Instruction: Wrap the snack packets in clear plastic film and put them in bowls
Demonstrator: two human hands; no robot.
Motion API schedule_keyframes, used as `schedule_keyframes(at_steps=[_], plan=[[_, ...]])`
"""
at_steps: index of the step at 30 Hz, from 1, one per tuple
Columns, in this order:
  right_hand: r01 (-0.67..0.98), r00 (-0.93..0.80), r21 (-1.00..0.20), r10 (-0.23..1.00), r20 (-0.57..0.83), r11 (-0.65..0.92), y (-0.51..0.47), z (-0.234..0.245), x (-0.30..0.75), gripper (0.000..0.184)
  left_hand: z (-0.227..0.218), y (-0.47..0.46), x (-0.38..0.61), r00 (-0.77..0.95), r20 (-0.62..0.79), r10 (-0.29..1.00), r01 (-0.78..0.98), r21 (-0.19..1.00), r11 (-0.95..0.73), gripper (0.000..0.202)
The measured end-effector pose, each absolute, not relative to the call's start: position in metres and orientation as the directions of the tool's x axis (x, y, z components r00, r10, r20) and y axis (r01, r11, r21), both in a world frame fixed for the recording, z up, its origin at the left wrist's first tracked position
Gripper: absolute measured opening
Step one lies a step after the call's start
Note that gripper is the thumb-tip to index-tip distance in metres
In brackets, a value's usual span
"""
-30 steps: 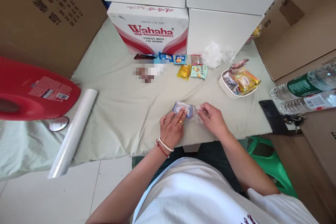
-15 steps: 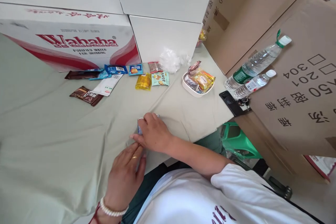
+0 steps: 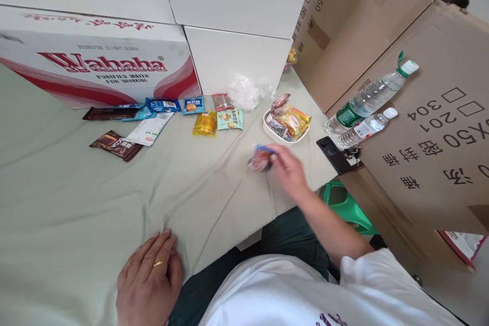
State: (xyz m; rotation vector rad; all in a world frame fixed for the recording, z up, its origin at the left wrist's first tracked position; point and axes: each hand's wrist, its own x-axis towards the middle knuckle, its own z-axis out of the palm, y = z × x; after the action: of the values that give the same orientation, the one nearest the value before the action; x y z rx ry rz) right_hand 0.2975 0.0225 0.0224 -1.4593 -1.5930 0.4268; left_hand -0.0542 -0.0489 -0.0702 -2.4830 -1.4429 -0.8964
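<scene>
My right hand (image 3: pixel 287 169) is lifted over the table and closed on a small wrapped snack packet (image 3: pixel 260 159), blue and brownish, blurred by motion. It hovers just short of the white bowl (image 3: pixel 284 137) that holds several snack packets. My left hand (image 3: pixel 150 277) lies flat on the pale green cloth (image 3: pixel 76 204) near the table's front edge, fingers stretched out, a ring on one finger, holding nothing.
Loose snack packets (image 3: pixel 206 123) lie in a row before the Wahaha carton (image 3: pixel 95 63) and white boxes. A crumpled clear plastic wrap (image 3: pixel 248 91) sits behind them. A phone (image 3: pixel 333 154), two water bottles (image 3: pixel 367 99) and cardboard boxes stand right. A green stool (image 3: pixel 346 204) is below.
My right hand has lifted the wrapped packet off the cloth and carried it right toward the bowl. My left hand let go and settled flat near the front edge.
</scene>
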Motion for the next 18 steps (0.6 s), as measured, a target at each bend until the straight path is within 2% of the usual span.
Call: schedule_keyframes(at_steps=[3,4,6,9,12,15,18], plan=[[0.584,0.382,-0.801,0.825,0.416,0.133,0.053,0.059,0.391,0.026,-0.072,-0.05,-0.055,0.36,0.566,0.741,0.837,0.154,-0.524,0.035],[0.571,0.475,-0.819,0.792,0.384,0.054,0.069,0.071,0.419,0.027,-0.074,-0.05,-0.056,0.355,0.569,0.741,0.842,0.149,-0.518,0.037],[0.559,0.582,-0.804,0.786,0.207,-0.203,0.107,0.088,0.463,0.035,-0.076,-0.051,-0.056,0.341,0.573,0.745,0.852,0.147,-0.503,0.043],[0.576,0.554,-0.745,0.831,0.051,-0.338,0.161,0.094,0.489,0.035,-0.076,-0.052,-0.057,0.334,0.564,0.755,0.858,0.149,-0.491,0.053],[0.67,0.49,-0.623,0.871,-0.038,-0.404,0.197,0.076,0.476,0.03,-0.075,-0.053,-0.056,0.337,0.56,0.757,0.859,0.147,-0.49,0.058],[0.788,0.448,-0.467,0.894,-0.014,-0.402,0.209,0.052,0.456,0.03,-0.073,-0.053,-0.054,0.325,0.566,0.758,0.866,0.145,-0.479,0.059],[0.894,0.412,-0.219,0.909,0.062,-0.39,0.209,0.038,0.453,0.039,-0.071,-0.054,-0.053,0.322,0.58,0.748,0.866,0.14,-0.48,0.055]])
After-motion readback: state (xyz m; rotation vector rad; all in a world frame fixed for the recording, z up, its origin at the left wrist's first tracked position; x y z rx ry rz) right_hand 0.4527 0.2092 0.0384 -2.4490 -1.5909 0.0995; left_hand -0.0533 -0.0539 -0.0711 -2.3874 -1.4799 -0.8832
